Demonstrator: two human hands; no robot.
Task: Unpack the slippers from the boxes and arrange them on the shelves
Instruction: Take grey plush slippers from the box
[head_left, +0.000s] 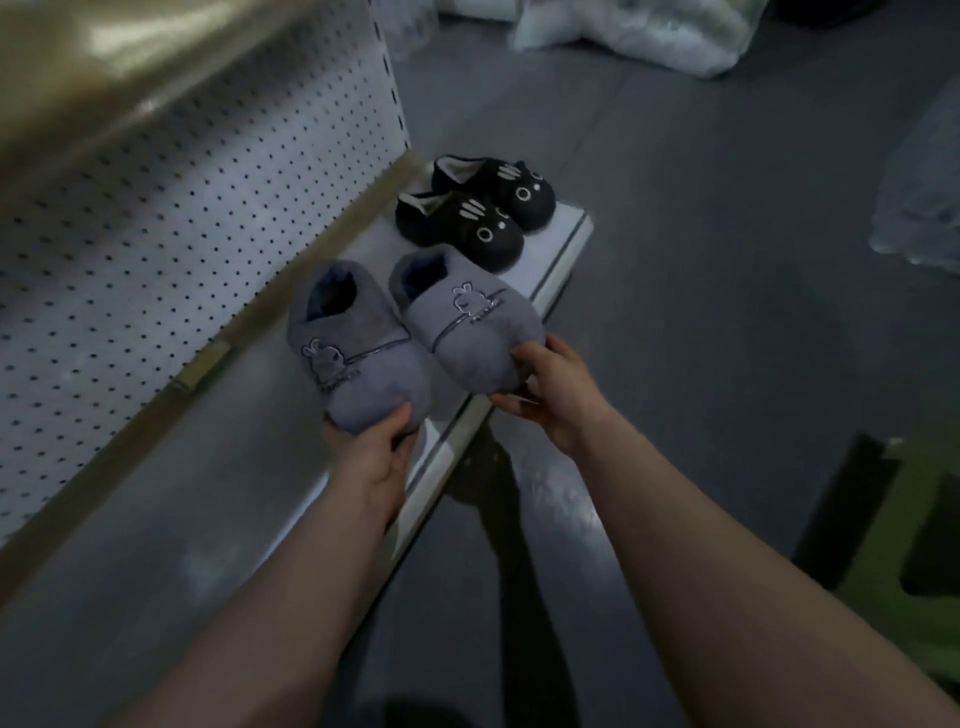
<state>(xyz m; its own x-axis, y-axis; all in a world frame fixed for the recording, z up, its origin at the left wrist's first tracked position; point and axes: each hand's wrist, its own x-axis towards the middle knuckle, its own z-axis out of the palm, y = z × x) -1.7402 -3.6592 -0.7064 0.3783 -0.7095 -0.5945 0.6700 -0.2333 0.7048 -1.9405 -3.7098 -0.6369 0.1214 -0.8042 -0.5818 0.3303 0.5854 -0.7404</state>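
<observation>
White shelf, two slipper pairs.
Black pair at its end, upper centre; grey pair just beside, toes over the edge.

near slippers on shelf, far slippers behind them

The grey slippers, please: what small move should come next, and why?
Probably slide the grey slippers a little further back on the shelf, level with the black pair, then let go. The left hand and right hand each grip a toe, and the right-hand toe lies at the shelf's front edge, while the black pair sits further in.
</observation>
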